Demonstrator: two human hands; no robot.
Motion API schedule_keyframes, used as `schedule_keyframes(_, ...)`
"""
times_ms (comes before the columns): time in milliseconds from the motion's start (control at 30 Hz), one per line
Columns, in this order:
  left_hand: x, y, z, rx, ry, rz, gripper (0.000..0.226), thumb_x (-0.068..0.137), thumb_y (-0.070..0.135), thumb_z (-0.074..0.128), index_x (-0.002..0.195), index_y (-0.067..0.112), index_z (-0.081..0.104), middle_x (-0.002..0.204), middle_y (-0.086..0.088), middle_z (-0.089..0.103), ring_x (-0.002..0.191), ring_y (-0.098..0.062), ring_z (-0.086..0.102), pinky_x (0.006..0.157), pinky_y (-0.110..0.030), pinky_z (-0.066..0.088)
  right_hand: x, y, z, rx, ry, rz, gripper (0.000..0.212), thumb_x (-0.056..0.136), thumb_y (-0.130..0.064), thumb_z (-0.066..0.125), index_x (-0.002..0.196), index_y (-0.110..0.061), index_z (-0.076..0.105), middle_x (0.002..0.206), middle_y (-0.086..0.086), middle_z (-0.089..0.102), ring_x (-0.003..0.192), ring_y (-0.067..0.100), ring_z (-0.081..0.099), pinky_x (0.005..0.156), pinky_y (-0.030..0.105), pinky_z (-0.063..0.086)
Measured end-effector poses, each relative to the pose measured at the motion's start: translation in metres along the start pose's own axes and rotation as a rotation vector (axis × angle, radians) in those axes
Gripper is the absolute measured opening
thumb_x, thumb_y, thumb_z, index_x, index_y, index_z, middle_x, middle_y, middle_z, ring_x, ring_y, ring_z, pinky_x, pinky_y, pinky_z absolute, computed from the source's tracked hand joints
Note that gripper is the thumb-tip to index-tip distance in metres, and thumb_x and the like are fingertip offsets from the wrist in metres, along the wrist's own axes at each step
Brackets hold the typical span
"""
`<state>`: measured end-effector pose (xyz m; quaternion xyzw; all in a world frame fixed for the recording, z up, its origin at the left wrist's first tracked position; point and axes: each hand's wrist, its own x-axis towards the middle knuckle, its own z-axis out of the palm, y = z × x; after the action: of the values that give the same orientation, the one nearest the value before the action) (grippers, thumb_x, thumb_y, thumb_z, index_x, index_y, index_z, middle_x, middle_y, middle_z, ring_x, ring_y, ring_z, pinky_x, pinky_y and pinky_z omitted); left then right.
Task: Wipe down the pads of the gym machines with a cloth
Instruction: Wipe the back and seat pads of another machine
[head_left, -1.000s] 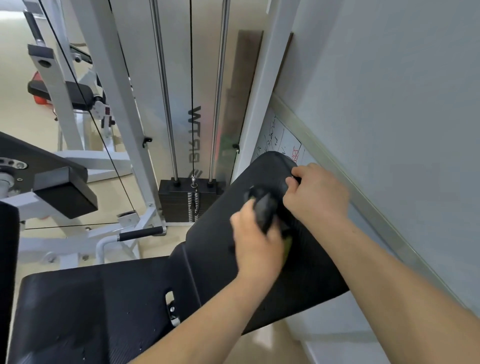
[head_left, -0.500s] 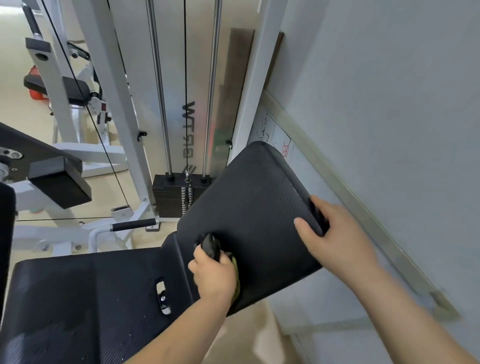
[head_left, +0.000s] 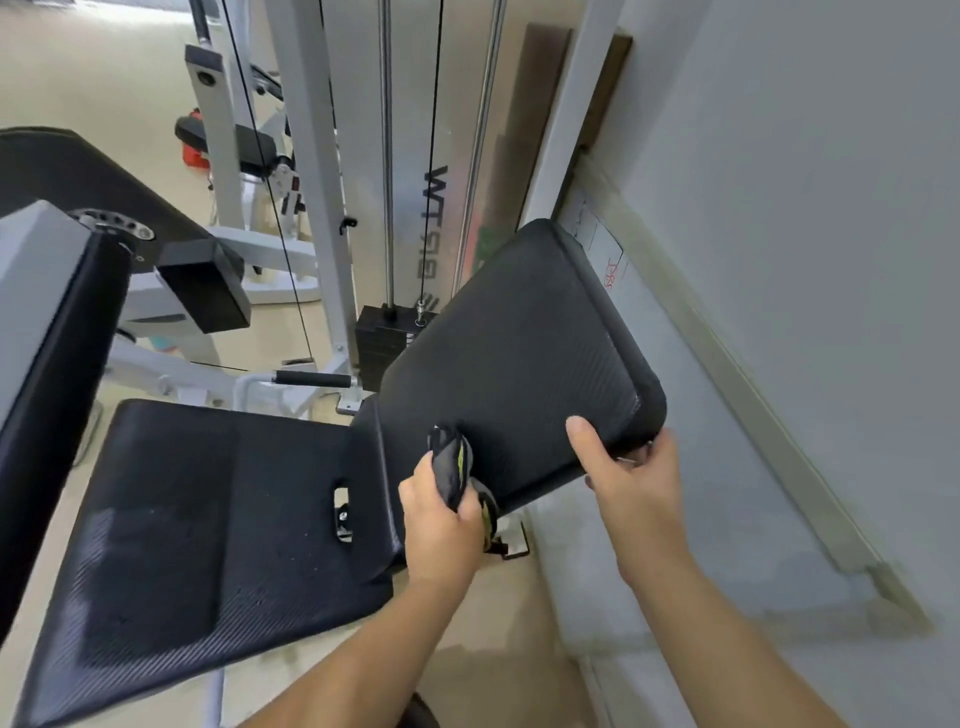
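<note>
A black ribbed back pad (head_left: 519, 353) tilts up toward the wall, joined at its lower left to a flat black seat pad (head_left: 208, 519). My left hand (head_left: 441, 525) grips a bunched dark cloth (head_left: 449, 462) with yellow-green trim and holds it against the back pad's lower left edge. My right hand (head_left: 631, 473) holds the back pad's near right corner, thumb on top and fingers curled under the rim.
A weight stack (head_left: 384, 343) with chrome guide rods and a cable stands behind the pad. Another padded machine arm (head_left: 67, 291) rises at left. A grey wall (head_left: 805, 260) runs close along the right. White frame bars cross the beige floor.
My left hand dragged the cloth from the middle of the back pad down to its lower left edge. My right hand slid from the top area to the near right corner.
</note>
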<state>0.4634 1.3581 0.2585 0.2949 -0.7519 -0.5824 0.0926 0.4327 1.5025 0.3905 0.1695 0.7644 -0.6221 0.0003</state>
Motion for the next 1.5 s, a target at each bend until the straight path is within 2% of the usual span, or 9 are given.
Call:
schedule_keyframes(100,0.002,0.011,0.001,0.048,-0.008,-0.101,0.051,0.097,0.033,0.060,0.145,0.035,0.041,0.128,-0.001,0.044,0.115,-0.027,0.055,0.093,-0.036,0.043,-0.015,0.032,0.010,-0.041,-0.077,0.136,0.061,0.074,-0.045,0.090,0.121,-0.024,0.057,0.089,-0.007,0.070,0.089,0.013,0.071,0.090,0.040,0.060)
schedule_keyframes(300,0.014,-0.028,-0.010,0.071,-0.136,0.270,0.057,0.093,0.020,0.067,0.146,0.029,0.046,0.128,0.005,0.046,0.117,-0.011,0.054,0.096,-0.026,0.046,-0.015,0.067,0.042,-0.059,-0.118,0.137,0.035,0.080,-0.039,0.087,0.107,-0.024,0.070,0.093,-0.014,0.079,0.088,0.004,0.073,0.092,0.040,0.060)
schedule_keyframes(567,0.064,-0.070,-0.020,0.141,0.010,-0.268,0.049,0.099,0.032,0.058,0.145,0.028,0.042,0.131,-0.008,0.045,0.115,-0.035,0.056,0.097,-0.044,0.047,-0.013,0.109,0.088,-0.102,-0.022,0.145,0.042,0.084,-0.033,0.084,0.119,-0.024,0.063,0.108,-0.012,0.076,0.093,-0.004,0.071,0.088,0.023,0.058)
schedule_keyframes(733,0.069,-0.021,-0.009,0.106,-0.075,0.288,0.059,0.089,0.026,0.063,0.145,0.029,0.044,0.131,-0.002,0.047,0.115,-0.022,0.052,0.098,-0.034,0.044,-0.006,0.115,0.088,-0.183,-0.015,0.092,0.036,0.088,-0.024,0.081,0.118,-0.014,0.065,0.106,-0.009,0.076,0.087,-0.012,0.069,0.071,0.004,0.051)
schedule_keyframes(800,0.082,-0.038,-0.013,0.147,-0.118,0.323,0.068,0.083,0.020,0.063,0.147,0.032,0.042,0.136,-0.002,0.045,0.120,-0.025,0.052,0.099,-0.036,0.047,-0.004,0.118,0.089,-0.195,0.003,0.091,0.036,0.088,-0.023,0.081,0.118,-0.011,0.066,0.105,-0.008,0.076,0.088,-0.012,0.070,0.073,0.004,0.051)
schedule_keyframes(933,0.088,-0.114,-0.035,0.283,-0.081,-0.228,0.062,0.098,0.020,0.058,0.154,0.028,0.034,0.147,-0.009,0.038,0.126,-0.035,0.049,0.106,-0.046,0.043,-0.006,0.124,0.090,-0.203,0.011,0.105,0.038,0.087,-0.031,0.080,0.117,-0.012,0.066,0.106,-0.004,0.078,0.094,0.010,0.075,0.085,0.026,0.060)
schedule_keyframes(1067,0.060,-0.129,-0.031,0.097,-0.040,-0.564,0.052,0.103,0.028,0.054,0.152,0.023,0.036,0.141,-0.016,0.041,0.118,-0.040,0.055,0.104,-0.045,0.045,-0.005,0.124,0.090,-0.183,-0.002,0.108,0.040,0.089,-0.030,0.079,0.120,-0.012,0.063,0.109,0.000,0.077,0.097,0.019,0.074,0.073,0.013,0.056)
schedule_keyframes(1333,0.043,-0.006,-0.013,0.134,-0.079,0.169,0.057,0.093,0.032,0.063,0.146,0.036,0.043,0.126,0.008,0.045,0.114,-0.014,0.053,0.093,-0.034,0.047,-0.004,0.123,0.090,-0.213,-0.060,0.054,0.043,0.088,-0.028,0.079,0.125,-0.012,0.061,0.111,-0.003,0.076,0.093,-0.012,0.068,0.071,0.002,0.049)
schedule_keyframes(1500,0.025,-0.056,-0.027,0.034,-0.038,0.033,0.048,0.095,0.033,0.063,0.141,0.033,0.047,0.120,0.009,0.051,0.105,-0.003,0.053,0.089,-0.027,0.044,-0.013,0.083,0.070,-0.336,-0.300,0.312,0.041,0.092,-0.051,0.069,0.114,-0.018,0.060,0.098,-0.002,0.073,0.070,0.006,0.069,0.060,0.018,0.051)
